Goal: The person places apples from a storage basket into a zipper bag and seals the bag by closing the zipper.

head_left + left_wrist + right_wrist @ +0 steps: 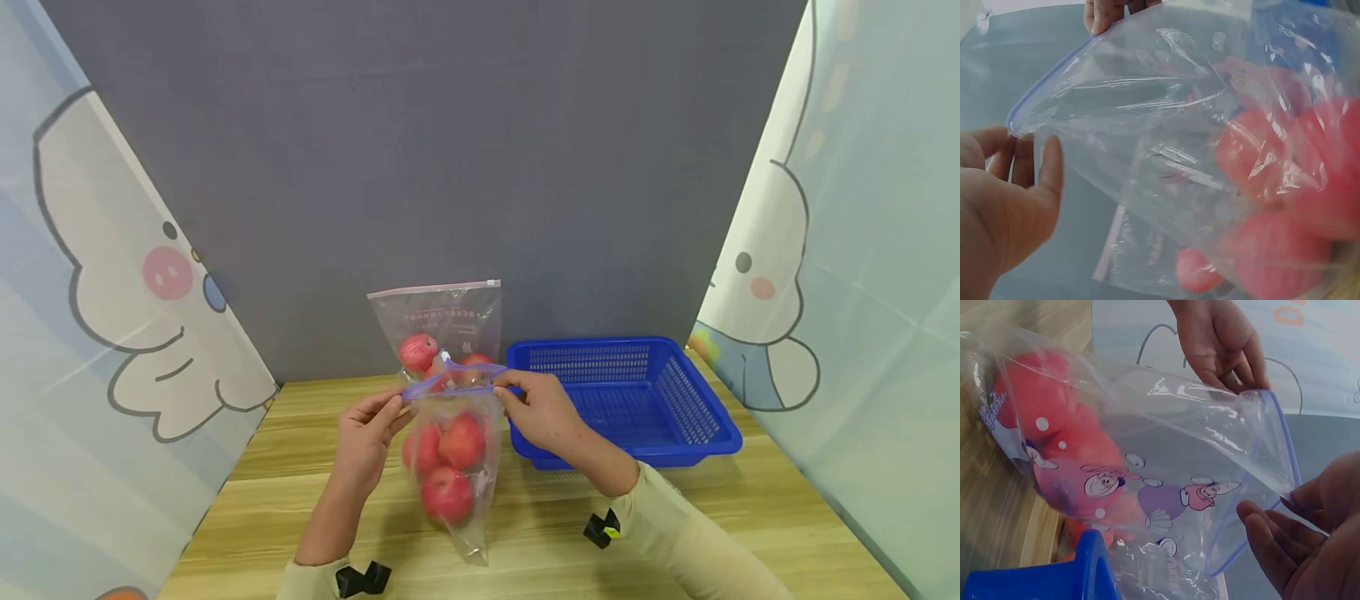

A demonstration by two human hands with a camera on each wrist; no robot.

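A clear zip bag point(483, 500) with a purple top edge stands in front of me, several red apples point(447, 493) in its lower part. My left hand point(367, 433) pinches the left end of that edge between thumb and fingers. At the right end, my right hand point(540, 408) pinches the edge too. Between the hands the bag's mouth gapes, and a small white slider point(444, 356) shows at its back. The right wrist view shows cartoon prints on the plastic point(1200, 494). Parts of the apples are blurred by glare.
Behind stands a second clear zip bag point(450, 312) with a pink top edge and red apples point(417, 352) inside, partly hidden by the near bag. A blue plastic basket point(660, 458) sits on the wooden table point(315, 467) to the right. A grey cloth point(420, 167) hangs behind.
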